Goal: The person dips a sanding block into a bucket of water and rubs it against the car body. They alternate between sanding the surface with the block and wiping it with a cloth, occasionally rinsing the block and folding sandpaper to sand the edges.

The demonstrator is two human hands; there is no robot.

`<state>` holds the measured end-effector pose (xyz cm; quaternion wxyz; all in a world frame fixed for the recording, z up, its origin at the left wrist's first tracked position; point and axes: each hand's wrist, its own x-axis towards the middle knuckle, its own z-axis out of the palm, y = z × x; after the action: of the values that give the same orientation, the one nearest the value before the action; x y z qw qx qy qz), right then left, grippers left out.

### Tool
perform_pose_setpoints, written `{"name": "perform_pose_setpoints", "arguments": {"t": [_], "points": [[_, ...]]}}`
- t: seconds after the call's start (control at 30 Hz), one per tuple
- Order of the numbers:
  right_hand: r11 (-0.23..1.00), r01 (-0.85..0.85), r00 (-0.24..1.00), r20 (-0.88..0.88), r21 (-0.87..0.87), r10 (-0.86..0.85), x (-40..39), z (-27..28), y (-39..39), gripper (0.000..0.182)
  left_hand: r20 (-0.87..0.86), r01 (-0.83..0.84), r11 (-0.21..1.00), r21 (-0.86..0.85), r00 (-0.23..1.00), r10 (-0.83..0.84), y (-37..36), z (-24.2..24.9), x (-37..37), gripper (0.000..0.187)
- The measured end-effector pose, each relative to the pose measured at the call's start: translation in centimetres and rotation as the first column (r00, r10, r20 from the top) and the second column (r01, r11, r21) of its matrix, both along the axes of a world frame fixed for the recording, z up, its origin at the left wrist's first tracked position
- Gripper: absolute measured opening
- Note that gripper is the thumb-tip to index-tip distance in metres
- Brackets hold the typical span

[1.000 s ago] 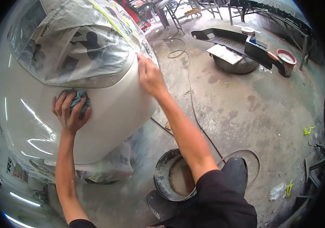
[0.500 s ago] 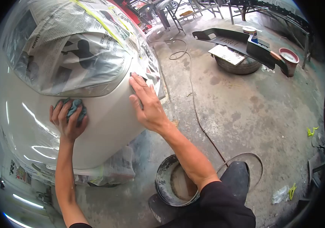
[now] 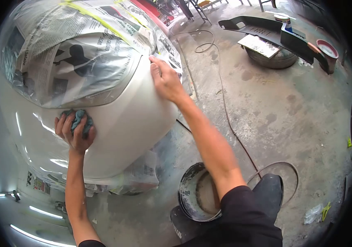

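A crumpled blue-green cloth is under my left hand, whose bent fingers press it against the white car bumper, just below the masked headlight. My right hand lies farther up on the bumper's right side, by the corner of the masking. Its fingers are closed on a thin dark piece of sandpaper, of which only a small edge shows by the fingertips. Newspaper under clear plastic film covers the headlight, with yellow-green tape running across it.
A round bucket of cloudy water stands on the floor by my knees. A hose snakes over the concrete floor. At the upper right, a black bumper part rests over a tyre, near a red-rimmed pail.
My right hand has slid up and forward along the bumper and turned more onto its edge. My left hand stays on the cloth. The view has shifted slightly.
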<state>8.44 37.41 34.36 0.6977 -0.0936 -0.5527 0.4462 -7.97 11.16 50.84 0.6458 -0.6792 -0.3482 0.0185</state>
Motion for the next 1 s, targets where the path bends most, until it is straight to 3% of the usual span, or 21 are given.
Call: {"name": "perform_pose_setpoints", "arguments": {"t": [0.07,0.1,0.23,0.33,0.43,0.53,0.57,0.67,0.73,0.8,0.83,0.87,1.0], "points": [[0.998,-0.06,0.996,0.067,-0.025,0.061,0.9,-0.3,1.2,0.04,0.012,-0.003,1.0,0.004,1.0,0.003,0.0,-0.1,-0.3,0.032],[0.999,0.043,0.998,0.041,0.0,-0.043,1.4,-0.5,0.6,0.039,0.011,0.0,1.0,0.006,1.0,0.0,0.1,-0.2,-0.4,0.033],[0.987,0.102,0.994,0.015,0.125,-0.105,0.5,0.9,-2.7,0.047,0.008,-0.005,1.0,0.005,1.0,0.005,0.0,-0.1,-0.8,0.033],[0.928,0.321,0.946,-0.015,0.188,-0.324,0.4,0.4,-8.6,0.053,0.011,-0.009,1.0,0.015,1.0,0.008,-0.2,-0.2,-0.8,0.033],[0.869,0.352,0.898,0.138,0.348,-0.419,2.0,-1.1,-12.5,0.06,0.009,-0.009,1.0,0.02,1.0,0.009,-0.2,-0.2,-0.7,0.033],[0.904,0.371,0.906,0.129,0.213,-0.402,1.5,1.1,-8.9,0.059,0.005,-0.014,1.0,0.024,1.0,0.014,0.2,-0.2,-0.7,0.033],[0.959,0.261,0.943,0.185,0.11,-0.278,2.0,2.3,-7.4,0.059,0.006,-0.024,0.999,0.026,1.0,0.023,-0.1,-0.3,-0.7,0.032],[0.926,0.362,0.91,0.173,0.105,-0.376,1.3,1.8,-9.4,0.058,0.012,-0.011,1.0,0.029,1.0,0.01,0.0,-0.3,-0.7,0.033],[0.895,0.398,0.892,0.145,0.201,-0.429,1.9,0.9,-10.5,0.057,-0.005,0.009,1.0,0.029,1.0,-0.009,0.5,-0.1,-0.2,0.033],[0.898,0.382,0.892,0.165,0.218,-0.42,2.0,0.7,-9.1,0.056,-0.012,-0.005,1.0,0.02,1.0,0.005,0.1,-0.2,-0.2,0.033],[0.933,0.336,0.918,0.174,0.131,-0.355,1.9,1.8,-6.9,0.053,-0.005,-0.012,1.0,0.029,1.0,0.012,0.4,-0.2,-0.5,0.033],[0.987,0.158,0.965,0.213,0.0,-0.154,2.5,3.1,-4.9,0.051,0.005,-0.026,0.999,0.033,1.0,0.025,0.0,-0.3,-0.5,0.033],[0.954,0.265,0.952,0.119,0.138,-0.282,2.4,0.5,-8.0,0.051,0.015,0.004,1.0,0.019,1.0,-0.005,0.2,-0.1,-0.5,0.032]]}}
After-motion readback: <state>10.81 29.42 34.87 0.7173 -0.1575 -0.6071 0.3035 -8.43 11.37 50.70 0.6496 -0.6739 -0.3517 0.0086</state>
